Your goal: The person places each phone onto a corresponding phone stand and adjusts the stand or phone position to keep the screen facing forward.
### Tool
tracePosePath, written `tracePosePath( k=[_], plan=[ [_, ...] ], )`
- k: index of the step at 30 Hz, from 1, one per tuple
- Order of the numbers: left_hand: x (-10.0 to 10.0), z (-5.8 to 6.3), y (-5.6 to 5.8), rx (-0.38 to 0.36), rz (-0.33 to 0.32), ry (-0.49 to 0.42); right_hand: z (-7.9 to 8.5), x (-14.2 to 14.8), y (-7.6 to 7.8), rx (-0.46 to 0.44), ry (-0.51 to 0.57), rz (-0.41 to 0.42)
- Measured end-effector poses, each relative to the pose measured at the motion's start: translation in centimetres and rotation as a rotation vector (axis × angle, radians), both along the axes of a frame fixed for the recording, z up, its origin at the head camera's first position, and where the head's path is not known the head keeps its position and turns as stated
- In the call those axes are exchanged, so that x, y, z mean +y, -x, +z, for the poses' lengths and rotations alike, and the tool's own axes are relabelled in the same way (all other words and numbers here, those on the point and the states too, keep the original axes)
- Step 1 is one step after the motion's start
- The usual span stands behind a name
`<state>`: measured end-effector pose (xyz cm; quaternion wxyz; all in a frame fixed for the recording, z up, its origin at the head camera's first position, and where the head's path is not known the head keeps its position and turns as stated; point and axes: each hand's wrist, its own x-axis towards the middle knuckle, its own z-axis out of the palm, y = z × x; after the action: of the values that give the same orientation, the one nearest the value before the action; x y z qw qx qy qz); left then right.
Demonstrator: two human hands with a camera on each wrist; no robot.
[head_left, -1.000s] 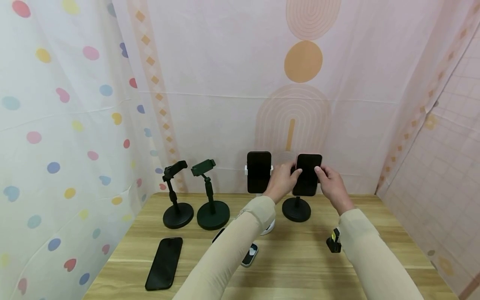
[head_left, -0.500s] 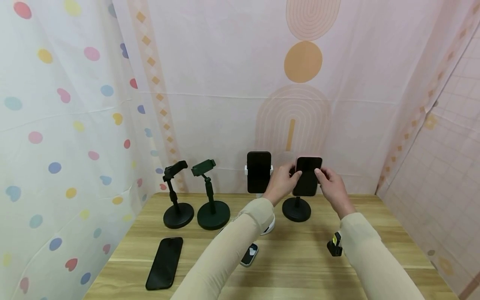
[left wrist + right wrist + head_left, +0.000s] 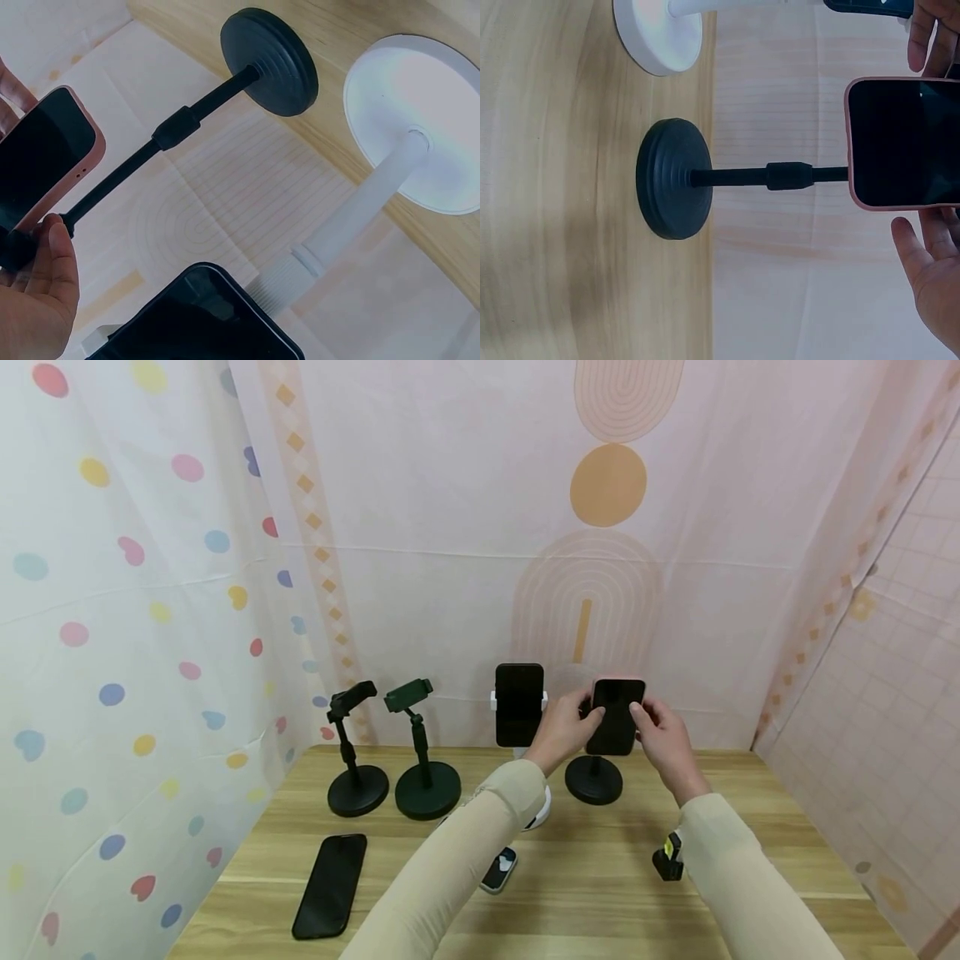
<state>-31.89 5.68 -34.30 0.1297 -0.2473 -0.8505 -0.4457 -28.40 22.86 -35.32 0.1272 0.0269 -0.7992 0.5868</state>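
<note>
Flat phone: dark screen up, lying on the table (image 3: 592,910) near its left edge (image 3: 330,887)
Left black stand: round base, head tilted (image 3: 357,791)
Green stand: just beside it, same shape (image 3: 427,791)
Small device: dark face, pale rim, on the wood, partly behind the left sleeve (image 3: 498,870)
White stand: round white base, holds an upright phone with black face (image 3: 450,142)
Left hand: fingers curled, grips the pink-cased phone's left edge, right where the black clamp sits (image 3: 561,727)
Pink-cased phone: black glossy screen, rounded corners, thin pink rim – upright, at the top of the right black stand (image 3: 617,727)
Right black stand: stepped round base on table, slim pole with thicker collar (image 3: 594,781)
Right hand: holds same phone's right edge, fingers behind, thumb by the rim (image 3: 666,745)
Small black-and-yellow item: on table, just beside right sleeve (image 3: 667,860)
Phone edges: left side covered by left hand; top rim uncovered; bottom edge above the base; right side partly covered by right hand
Room: left hand fills gap toward white stand – tight; wood shows between forearms and out to table's right edge; back curtain close behind (image 3: 420,485)
</note>
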Motion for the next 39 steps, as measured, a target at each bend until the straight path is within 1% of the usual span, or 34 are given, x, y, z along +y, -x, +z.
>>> tracePosePath(
  k=[3,7,11,18,25,34,39],
  plan=[
    [-0.1,-0.1,-0.1,-0.001,-0.005,-0.003,-0.2,0.0,-0.1,0.001,0.008,-0.002],
    [-0.2,-0.2,-0.1,-0.016,-0.008,-0.011,-0.6,0.1,-0.3,-0.022,-0.007,-0.005],
    [-0.4,-0.5,0.0,-0.030,0.000,0.002,-1.0,0.2,-0.4,-0.040,-0.004,-0.005],
    [-0.8,-1.1,-0.1,-0.025,-0.025,0.012,-1.6,0.3,-0.6,-0.047,-0.002,-0.004],
    [-1.2,-1.7,-0.4,-0.078,-0.008,0.021,-2.3,0.3,-0.7,-0.052,-0.006,-0.008],
    [-1.4,-2.4,-0.3,-0.087,-0.016,0.028,-2.7,0.3,-0.9,-0.090,-0.029,0.004],
    [-1.5,-2.8,-0.3,-0.104,-0.002,0.054,-3.1,0.4,-1.1,-0.111,-0.048,0.011]
  ],
)
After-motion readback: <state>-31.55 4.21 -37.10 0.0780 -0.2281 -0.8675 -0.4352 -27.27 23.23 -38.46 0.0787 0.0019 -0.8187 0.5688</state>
